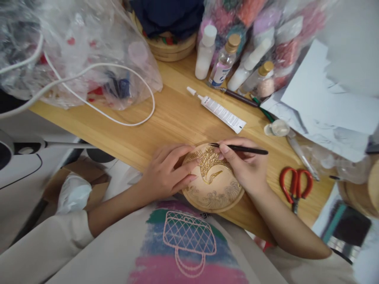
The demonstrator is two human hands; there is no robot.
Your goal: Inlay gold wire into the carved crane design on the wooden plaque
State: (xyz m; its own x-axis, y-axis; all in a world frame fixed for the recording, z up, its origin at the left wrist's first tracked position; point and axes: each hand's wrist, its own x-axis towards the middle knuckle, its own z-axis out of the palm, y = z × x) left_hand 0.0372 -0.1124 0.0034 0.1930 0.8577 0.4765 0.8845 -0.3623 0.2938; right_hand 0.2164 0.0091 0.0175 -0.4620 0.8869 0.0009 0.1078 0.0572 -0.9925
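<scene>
A round wooden disc (pixel 204 199) lies at the table's front edge, bearing a raised gold scaled figure (pixel 209 163) and grey wave lines along its lower part. My left hand (pixel 167 171) rests on the disc's left side with its fingers spread, the fingertips near the gold figure. Between thumb and fingers, my right hand (pixel 244 163) pinches a slim black tool (pixel 251 149). The tool's tip reaches the gold work at the disc's upper edge. A white tube (pixel 223 113) with its nozzle lies behind the disc.
Red-handled pliers (pixel 296 183) lie on the wooden table (pixel 174 102) to the right. Small bottles (pixel 223 61) stand at the back. White papers (pixel 331 102) lie at the right. A white cable (pixel 118 121) loops before a plastic bag (pixel 89 47) at the left.
</scene>
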